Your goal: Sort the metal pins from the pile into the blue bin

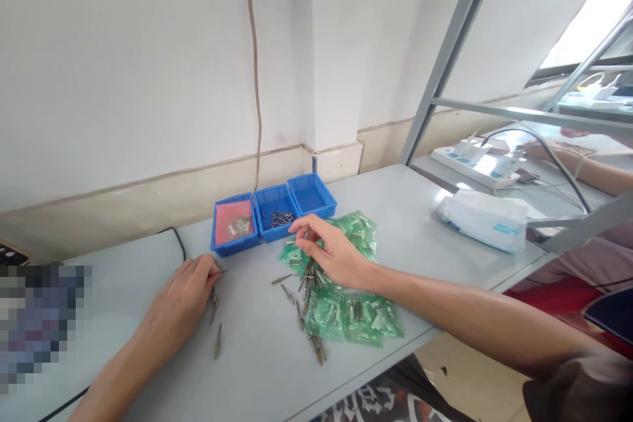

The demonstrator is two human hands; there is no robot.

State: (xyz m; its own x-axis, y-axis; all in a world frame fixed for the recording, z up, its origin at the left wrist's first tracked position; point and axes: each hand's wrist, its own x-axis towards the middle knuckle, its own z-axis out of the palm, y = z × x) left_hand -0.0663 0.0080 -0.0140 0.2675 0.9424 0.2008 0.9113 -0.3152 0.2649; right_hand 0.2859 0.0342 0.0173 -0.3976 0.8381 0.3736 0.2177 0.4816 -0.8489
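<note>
My left hand [190, 287] is closed in a pinch over the table's left part, and the thin shank of a metal bit [223, 271] sticks out from its fingertips. Below it, a loose metal bit [217, 341] with a thicker end lies on the table. My right hand [333, 252] hovers over green plastic bags [356, 231], its thumb and fingers curled around a small metal bit [290, 242] that shows only in part. Under and in front of this hand, several similar bits [300, 316] lie in a loose pile, partly hidden by the palm.
Three blue bins stand by the wall: the left bin [212, 227] has pink paper and a clear bag, the middle bin [264, 196] holds metal bits, the right bin [311, 194] nothing visible. A white packet [482, 217], power strip [469, 165] and another person's arm [593, 171] are rightward.
</note>
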